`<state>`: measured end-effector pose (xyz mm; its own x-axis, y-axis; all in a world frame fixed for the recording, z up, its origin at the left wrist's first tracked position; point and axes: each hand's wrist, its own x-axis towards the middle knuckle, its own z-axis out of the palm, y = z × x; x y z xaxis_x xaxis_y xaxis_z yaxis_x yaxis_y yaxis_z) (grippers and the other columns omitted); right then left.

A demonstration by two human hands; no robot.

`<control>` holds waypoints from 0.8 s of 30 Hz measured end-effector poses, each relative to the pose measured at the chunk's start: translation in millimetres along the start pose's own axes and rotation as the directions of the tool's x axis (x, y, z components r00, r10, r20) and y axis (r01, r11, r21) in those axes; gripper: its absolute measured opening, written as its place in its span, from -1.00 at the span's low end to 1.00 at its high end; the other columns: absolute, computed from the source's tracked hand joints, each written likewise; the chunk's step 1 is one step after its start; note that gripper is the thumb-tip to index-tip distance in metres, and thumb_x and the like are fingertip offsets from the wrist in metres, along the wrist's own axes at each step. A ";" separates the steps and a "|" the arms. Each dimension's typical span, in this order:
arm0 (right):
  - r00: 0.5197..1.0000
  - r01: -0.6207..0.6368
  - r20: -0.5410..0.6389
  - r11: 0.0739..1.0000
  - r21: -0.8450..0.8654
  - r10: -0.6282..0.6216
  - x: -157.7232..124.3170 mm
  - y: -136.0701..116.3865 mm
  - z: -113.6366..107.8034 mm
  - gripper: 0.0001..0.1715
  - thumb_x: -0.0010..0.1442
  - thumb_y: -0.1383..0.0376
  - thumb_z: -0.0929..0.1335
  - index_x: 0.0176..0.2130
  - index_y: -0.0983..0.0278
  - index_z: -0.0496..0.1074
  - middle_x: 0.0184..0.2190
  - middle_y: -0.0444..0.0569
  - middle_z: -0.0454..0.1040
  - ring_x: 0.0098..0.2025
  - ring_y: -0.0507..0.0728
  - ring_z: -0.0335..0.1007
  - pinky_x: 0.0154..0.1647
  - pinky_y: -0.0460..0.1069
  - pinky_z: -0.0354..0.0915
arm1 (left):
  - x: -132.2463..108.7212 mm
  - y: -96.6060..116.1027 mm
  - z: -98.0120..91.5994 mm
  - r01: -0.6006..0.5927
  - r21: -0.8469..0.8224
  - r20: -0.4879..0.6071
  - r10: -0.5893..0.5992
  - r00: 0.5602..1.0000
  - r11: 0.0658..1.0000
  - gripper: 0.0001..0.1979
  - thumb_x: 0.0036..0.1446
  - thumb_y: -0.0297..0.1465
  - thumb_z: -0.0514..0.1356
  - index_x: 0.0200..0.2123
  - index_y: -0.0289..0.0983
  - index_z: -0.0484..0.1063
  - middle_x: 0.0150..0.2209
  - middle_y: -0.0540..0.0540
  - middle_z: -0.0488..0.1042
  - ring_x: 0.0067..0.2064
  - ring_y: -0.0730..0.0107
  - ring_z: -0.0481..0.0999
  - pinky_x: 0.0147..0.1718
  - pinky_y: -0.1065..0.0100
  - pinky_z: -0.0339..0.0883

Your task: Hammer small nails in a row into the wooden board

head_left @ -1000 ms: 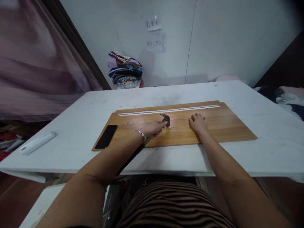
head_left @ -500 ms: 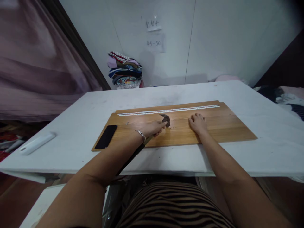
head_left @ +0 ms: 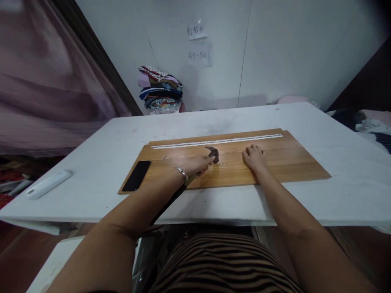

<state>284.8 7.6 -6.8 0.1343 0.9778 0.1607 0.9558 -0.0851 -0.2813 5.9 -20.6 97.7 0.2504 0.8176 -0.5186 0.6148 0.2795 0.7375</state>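
Observation:
My left hand, with a bracelet at the wrist, is wrapped round a claw hammer close to its dark head. The hammer's claw points up and to the left; its handle runs back under my left forearm. Beneath the head lies a wooden board, and beside it on the wood are several tiny dark specks, too small to name. My right hand rests on the board to the right of the hammer, fingers apart and slightly bent, holding nothing.
Two pale printed strips lie along the board's far edge. A black phone is at its left end. The white table carries a white plastic object at left. Folded clothes are stacked behind, by the wall.

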 end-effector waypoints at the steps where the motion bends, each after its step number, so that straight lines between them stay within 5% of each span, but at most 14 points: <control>1: 1.000 0.000 0.000 1.000 -0.001 0.000 -0.3 -0.2 -0.5 -0.59 0.38 0.18 0.16 -0.09 0.27 0.50 0.10 0.23 0.46 0.20 0.34 0.21 0.18 0.24 0.09 | 1.4 -0.8 -0.4 -0.009 -0.003 0.005 0.009 1.000 1.000 -0.64 0.41 -0.09 0.03 -0.30 -0.24 0.31 -0.60 0.12 0.20 -0.64 0.54 0.17 -0.64 0.46 0.09; 24: 1.000 0.006 0.003 1.000 0.006 -0.006 0.2 -0.6 0.2 -0.56 0.37 0.18 0.15 -0.07 0.28 0.52 0.13 0.26 0.46 0.23 0.36 0.20 0.19 0.27 0.09 | 4.0 -3.0 -1.4 0.007 -0.018 0.005 -0.007 1.000 1.000 -0.59 0.34 0.01 0.10 -0.28 -0.24 0.35 -0.60 0.11 0.22 -0.63 0.54 0.17 -0.63 0.46 0.11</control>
<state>284.2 7.9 -6.8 0.1278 0.9788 0.1599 0.9551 -0.0781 -0.2856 4.0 -17.5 94.0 0.2499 0.8132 -0.5256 0.6027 0.2942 0.7417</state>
